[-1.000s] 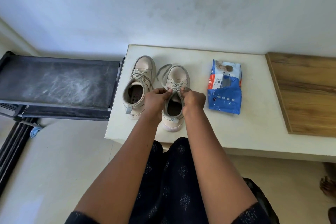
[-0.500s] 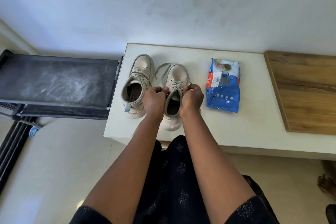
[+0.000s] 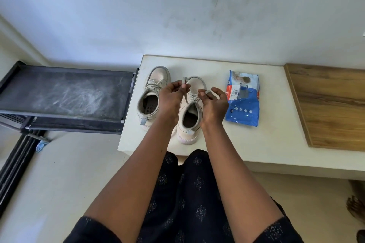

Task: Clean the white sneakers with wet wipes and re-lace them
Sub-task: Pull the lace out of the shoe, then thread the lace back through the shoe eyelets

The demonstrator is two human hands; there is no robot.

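Two white high-top sneakers stand side by side on the white table [image 3: 237,144], toes pointing away from me. The left sneaker [image 3: 152,94] is laced. Over the right sneaker [image 3: 189,120] both my hands are raised. My left hand [image 3: 173,94] pinches one end of the grey shoelace [image 3: 197,80], which arcs over the toe. My right hand [image 3: 213,102] pinches the lace's other end between thumb and fingers. A blue wet wipes pack [image 3: 243,98] lies flat just right of the right sneaker.
A wooden board [image 3: 327,108] covers the table's right part. A dusty black rack shelf [image 3: 63,92] butts against the table's left edge. The white wall stands close behind. My dark patterned clothing [image 3: 187,193] is below the table's front edge.
Both hands lifted from the right sneaker's collar and moved apart toward its toe, drawing the lace ends up into a loop over the shoe.
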